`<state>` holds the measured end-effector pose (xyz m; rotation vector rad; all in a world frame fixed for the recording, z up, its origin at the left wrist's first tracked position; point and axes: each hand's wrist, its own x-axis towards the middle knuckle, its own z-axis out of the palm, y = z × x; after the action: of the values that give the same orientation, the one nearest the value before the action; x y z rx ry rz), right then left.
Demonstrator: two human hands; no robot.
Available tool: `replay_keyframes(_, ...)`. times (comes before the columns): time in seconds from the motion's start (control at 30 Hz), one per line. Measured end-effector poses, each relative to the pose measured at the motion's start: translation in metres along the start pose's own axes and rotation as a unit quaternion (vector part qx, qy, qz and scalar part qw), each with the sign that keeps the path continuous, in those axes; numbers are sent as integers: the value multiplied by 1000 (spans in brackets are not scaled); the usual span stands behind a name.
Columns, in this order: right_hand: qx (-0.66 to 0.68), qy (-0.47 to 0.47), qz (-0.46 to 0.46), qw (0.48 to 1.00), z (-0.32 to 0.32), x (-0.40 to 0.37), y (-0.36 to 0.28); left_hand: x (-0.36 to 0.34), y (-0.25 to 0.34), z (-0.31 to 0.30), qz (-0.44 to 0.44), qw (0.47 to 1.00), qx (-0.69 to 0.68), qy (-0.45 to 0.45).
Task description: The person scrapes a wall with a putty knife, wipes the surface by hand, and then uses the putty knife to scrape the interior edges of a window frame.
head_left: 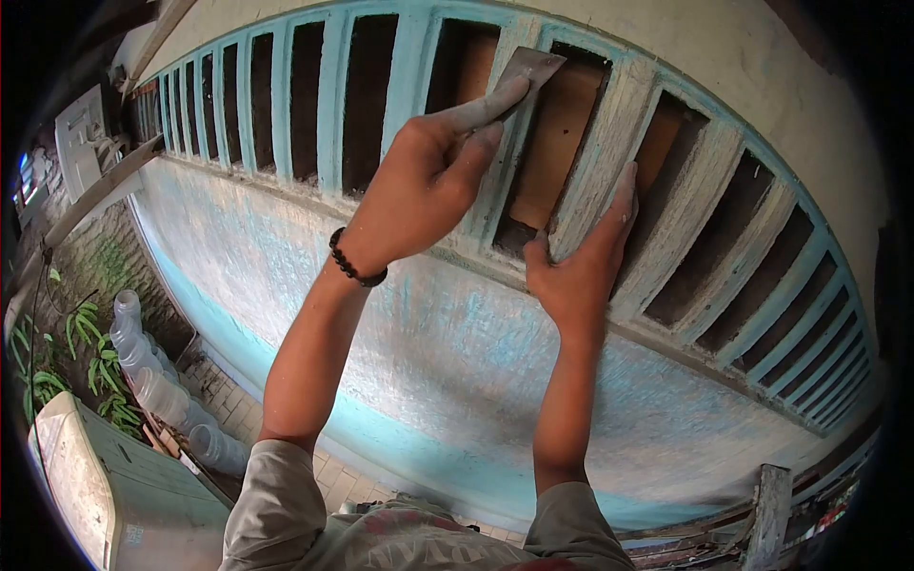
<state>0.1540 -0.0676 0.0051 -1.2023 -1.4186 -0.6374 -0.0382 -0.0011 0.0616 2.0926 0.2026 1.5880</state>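
A metal scraper (pixel 531 67) is gripped in my left hand (pixel 428 186), its flat blade against the upper part of a turquoise slat. My right hand (pixel 583 262) rests around the lower part of a partly bare slat (pixel 602 143), with its fingers along one side and thumb on the other, apart from each other. The slats stand in a long row over dark openings. Turquoise paint covers those at the left (pixel 329 95); several near my right hand show worn, greyish wood.
Below the slats runs a ledge and a wall (pixel 428 352) with patchy blue paint. At the lower left are clear plastic containers (pixel 162 395), green plants (pixel 90 333) and a pale cabinet (pixel 133 485). A wooden post (pixel 769 514) stands at the lower right.
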Motion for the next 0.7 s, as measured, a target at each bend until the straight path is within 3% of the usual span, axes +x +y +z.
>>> replay_keyframes(0.4,-18,-4,1,1000,0,-1,-1,13,6,2,17,999,40,18)
replay_keyframes(0.6,-20,-10,-4,1000,-2,-1,-2,7,-9,7,80,994,68,40)
replay_keyframes(0.7,-19,-8,-10,1000,-2,1,-3,16,7,-2,14,996,93,13)
